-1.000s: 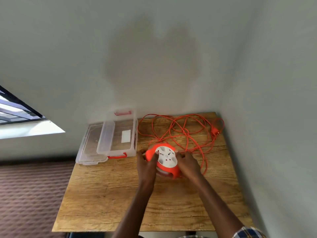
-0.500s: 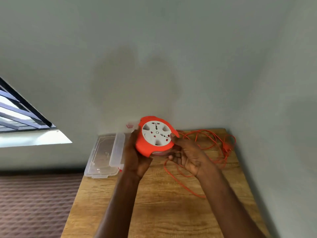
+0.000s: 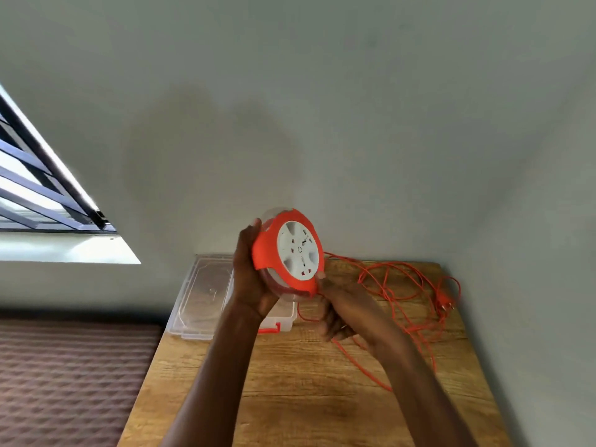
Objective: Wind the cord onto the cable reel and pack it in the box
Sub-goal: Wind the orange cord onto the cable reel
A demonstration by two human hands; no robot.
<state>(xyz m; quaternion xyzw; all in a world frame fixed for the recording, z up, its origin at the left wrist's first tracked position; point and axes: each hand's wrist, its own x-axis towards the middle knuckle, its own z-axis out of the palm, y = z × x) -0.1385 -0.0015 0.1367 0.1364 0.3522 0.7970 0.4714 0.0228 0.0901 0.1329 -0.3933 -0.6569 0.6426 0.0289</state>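
An orange cable reel (image 3: pixel 288 253) with a white socket face is held up above the wooden table (image 3: pixel 306 382), its face tilted toward the right. My left hand (image 3: pixel 250 279) grips the reel's rim from the left and behind. My right hand (image 3: pixel 343 309) is just below the reel's lower right edge, fingers closed around the orange cord (image 3: pixel 400 291) where it leaves the reel. The rest of the cord lies in loose tangled loops on the table's right side, ending in an orange plug (image 3: pixel 445 303). The clear plastic box (image 3: pixel 285 312) stands behind my left arm, mostly hidden.
The box's clear lid (image 3: pixel 201 295) lies flat to the left of the box, overhanging the table's back left corner. Grey walls close in behind and on the right. A window (image 3: pixel 38 188) is at the left, a ribbed brown floor mat (image 3: pixel 71 382) below it.
The reel has been lifted off the table and now tilts more on edge, face to the right. My right hand slid from the reel's side down to the cord beneath it.
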